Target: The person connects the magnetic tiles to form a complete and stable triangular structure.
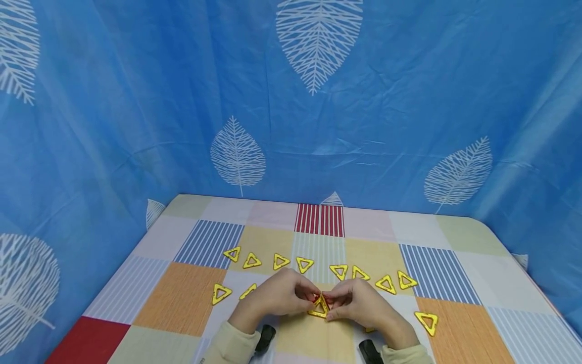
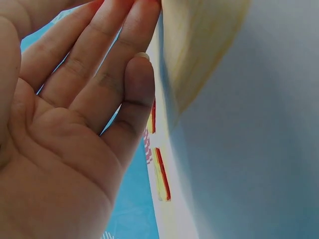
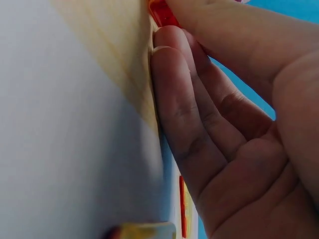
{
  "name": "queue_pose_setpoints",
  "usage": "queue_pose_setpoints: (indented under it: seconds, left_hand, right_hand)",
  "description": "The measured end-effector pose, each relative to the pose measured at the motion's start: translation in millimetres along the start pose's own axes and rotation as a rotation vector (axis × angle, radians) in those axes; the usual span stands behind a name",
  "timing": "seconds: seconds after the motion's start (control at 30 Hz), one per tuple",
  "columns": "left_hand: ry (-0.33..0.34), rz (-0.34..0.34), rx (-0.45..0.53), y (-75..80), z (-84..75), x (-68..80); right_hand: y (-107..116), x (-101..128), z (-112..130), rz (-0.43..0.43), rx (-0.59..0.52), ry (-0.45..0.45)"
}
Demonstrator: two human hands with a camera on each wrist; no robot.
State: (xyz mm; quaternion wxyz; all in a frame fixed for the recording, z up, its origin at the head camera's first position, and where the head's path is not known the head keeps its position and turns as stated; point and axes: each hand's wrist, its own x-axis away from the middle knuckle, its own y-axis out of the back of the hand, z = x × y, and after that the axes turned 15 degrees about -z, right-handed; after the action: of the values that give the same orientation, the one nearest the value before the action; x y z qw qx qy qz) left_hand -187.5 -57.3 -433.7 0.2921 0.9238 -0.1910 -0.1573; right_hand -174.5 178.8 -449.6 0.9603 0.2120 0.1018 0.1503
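Observation:
My left hand (image 1: 284, 296) and right hand (image 1: 361, 303) meet low in the middle of the head view. Between their fingertips is a hollow yellow triangle (image 1: 320, 314), which both hands pinch at its sides. Bits of red show at the fingertips; whether a second piece is there I cannot tell. The right wrist view shows a shiny red edge (image 3: 163, 14) of a piece by the thumb and fingers. In the left wrist view the fingertips run out of frame, so their grip is hidden there.
Several more hollow yellow triangles lie on the patchwork tablecloth (image 1: 177, 303): a row beyond the hands, one triangle (image 1: 221, 293) to the left and another (image 1: 426, 322) to the right. One triangle (image 1: 370, 329) is partly covered by the right forearm. A blue leaf-print curtain (image 1: 386, 126) surrounds the table.

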Motion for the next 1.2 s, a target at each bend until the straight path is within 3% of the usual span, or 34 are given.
queue_pose_setpoints:
  seconds: [0.4, 0.7, 1.07, 1.2]
  left_hand:
    - [-0.007, 0.008, 0.027, -0.7, 0.8, -0.6]
    - [0.015, 0.015, 0.082, 1.6, 3.4, -0.8]
    - [-0.011, 0.087, -0.045, -0.6, 4.4, -2.1]
    - [-0.026, 0.099, -0.056, -0.2, 3.4, -1.5]
  right_hand:
    - [1.5, -1.2, 0.5, 0.004, 0.031, 0.021]
    - [2.0, -2.5, 1.3, 0.005, 0.025, -0.034]
    - [4.1, -0.6, 6.2, -0.015, 0.009, -0.042]
    - [3.8, -1.2, 4.3, -0.054, 0.071, -0.028]
